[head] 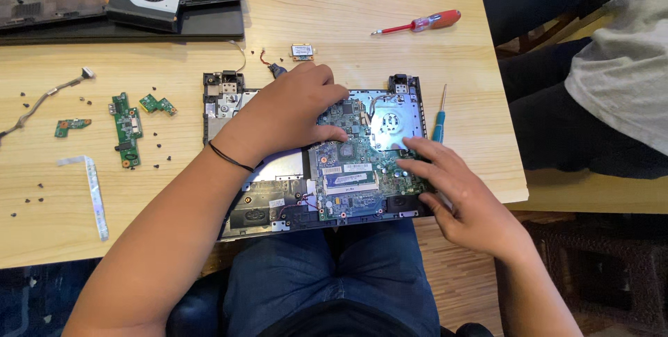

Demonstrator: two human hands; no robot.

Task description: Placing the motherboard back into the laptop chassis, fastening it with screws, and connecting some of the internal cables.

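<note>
While both hands [285, 111] press motherboard [362, 170], laptop base [229, 100] overhangs table edge [515, 194]

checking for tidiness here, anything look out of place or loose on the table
Yes: tiny dark screws lie scattered loose beside the small green boards, uncontained. The open laptop base overhangs the table's near edge under both hands.

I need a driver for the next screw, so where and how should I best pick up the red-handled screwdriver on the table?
Probably grip the red-handled screwdriver by its thick red and clear handle, coming from above. It lies flat on the wooden table, handle to the right, thin shaft pointing left, with bare wood around it. It is apart from both hands.
</note>
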